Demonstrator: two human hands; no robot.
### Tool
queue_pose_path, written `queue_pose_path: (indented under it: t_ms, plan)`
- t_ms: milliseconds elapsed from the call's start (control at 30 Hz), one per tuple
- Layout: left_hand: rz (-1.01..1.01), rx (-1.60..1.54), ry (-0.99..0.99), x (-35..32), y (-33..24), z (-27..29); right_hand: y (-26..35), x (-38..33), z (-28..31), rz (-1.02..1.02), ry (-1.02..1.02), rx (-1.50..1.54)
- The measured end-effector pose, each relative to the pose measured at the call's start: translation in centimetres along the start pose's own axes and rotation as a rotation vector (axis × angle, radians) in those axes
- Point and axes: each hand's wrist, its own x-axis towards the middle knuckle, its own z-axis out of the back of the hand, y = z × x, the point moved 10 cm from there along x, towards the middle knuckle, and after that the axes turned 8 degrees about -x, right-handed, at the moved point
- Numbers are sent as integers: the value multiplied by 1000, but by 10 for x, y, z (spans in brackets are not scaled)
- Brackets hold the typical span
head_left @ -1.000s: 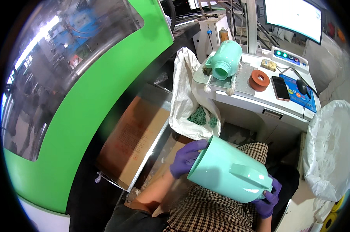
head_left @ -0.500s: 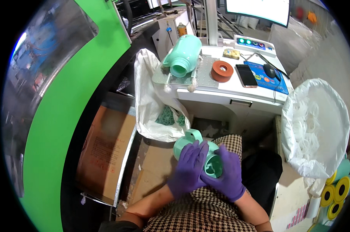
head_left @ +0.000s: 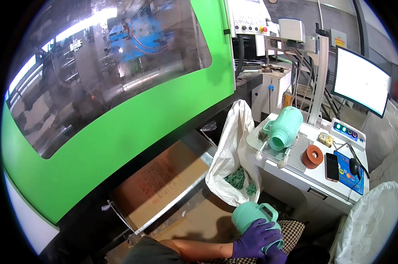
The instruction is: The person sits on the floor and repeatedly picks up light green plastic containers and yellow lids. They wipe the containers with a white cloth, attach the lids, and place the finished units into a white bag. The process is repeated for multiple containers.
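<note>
- Machine: a green machine (head_left: 133, 145) with a wide window (head_left: 120, 57) occupied the left and upper left of the view.
- Counter: a white counter (head_left: 315, 177) stood at the right, bearing a perforated plate (head_left: 299, 154) on its left part.
- Containers: a white sack (head_left: 223, 169), open and holding green scraps (head_left: 235, 179), stood between the cardboard-lined tray (head_left: 137, 193) and the counter; a translucent bag (head_left: 346, 233) stood at the lower right.
- Monitor: a lit monitor (head_left: 361, 81) rose behind the counter.
- Held jug: a mint-green jug (head_left: 245, 218) lay tilted above the checked apron (head_left: 291, 231), just in front of the sack, its handle uppermost and its mouth toward the lower right.
- Second jug: a matching jug (head_left: 289, 123) rested on its side over the plate, mouth facing the person, above two prongs with white-wrapped ends (head_left: 281, 164).
- Left hand: the purple-gloved left hand (head_left: 255, 238) lay across the held jug near its mouth; its grip was partly closed, the fingers curved over the wall.
- Right hand: the gloved right hand (head_left: 273, 256) was beside the jug's mouth, largely cut off by the lower edge; how far its grip was open could not be told.
- Small articles: on the counter lay a blue mat (head_left: 345, 180), an orange-brown tape roll (head_left: 311, 159), a phone (head_left: 332, 167) and a black mouse (head_left: 354, 167).
</note>
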Motion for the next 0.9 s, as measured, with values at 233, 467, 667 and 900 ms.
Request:
queue_pose_path:
  t_ms: [233, 467, 667, 900]
  plan:
    - [-360, 140, -78, 19, -69, 38, 20, 7, 25, 59, 174, 365]
    - [-163, 214, 62, 5, -47, -17, -19, -16, 46, -234, 167, 477]
    - [-133, 168, 130, 19, -52, -8, -13, -23, 72, -545, -111, 559]
    - [-168, 97, 90, 29, -49, -8, -22, -60, 32, -775, 379, 944]
